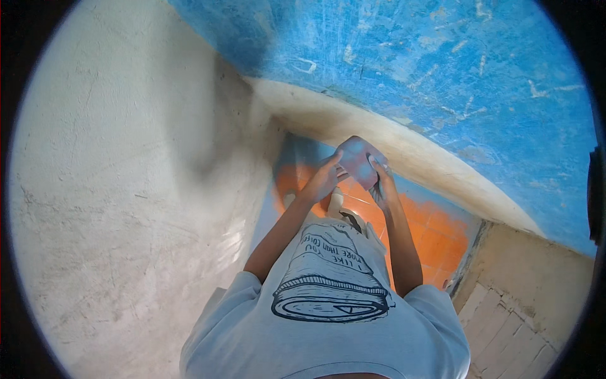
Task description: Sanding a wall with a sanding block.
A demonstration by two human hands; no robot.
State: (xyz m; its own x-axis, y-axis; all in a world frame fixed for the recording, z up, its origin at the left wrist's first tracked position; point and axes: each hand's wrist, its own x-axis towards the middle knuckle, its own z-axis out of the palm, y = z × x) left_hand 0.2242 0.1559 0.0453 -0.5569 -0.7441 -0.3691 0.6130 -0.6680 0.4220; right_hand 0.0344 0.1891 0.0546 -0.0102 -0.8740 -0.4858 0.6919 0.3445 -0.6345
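Between my two hands is a small reddish-brown sheet of what looks like sandpaper (358, 161), smeared with bluish powder. My left hand (325, 179) grips its left edge, thumb on top and fingers beneath. On the right side, my right hand (385, 184) pinches it with the thumb pressed on the face. Both hands are in front of a blue wall (426, 71), whose painted surface is scuffed and marked with pale patches. The underside of the sheet is hidden from me.
A rounded pale ledge (341, 116) runs along the lower edge of the blue wall. To the left rises a rough whitish wall (118, 199). Orange floor tiles (431, 237) with bluish dust lie below, around my feet. At lower right are pale boards (506, 327).
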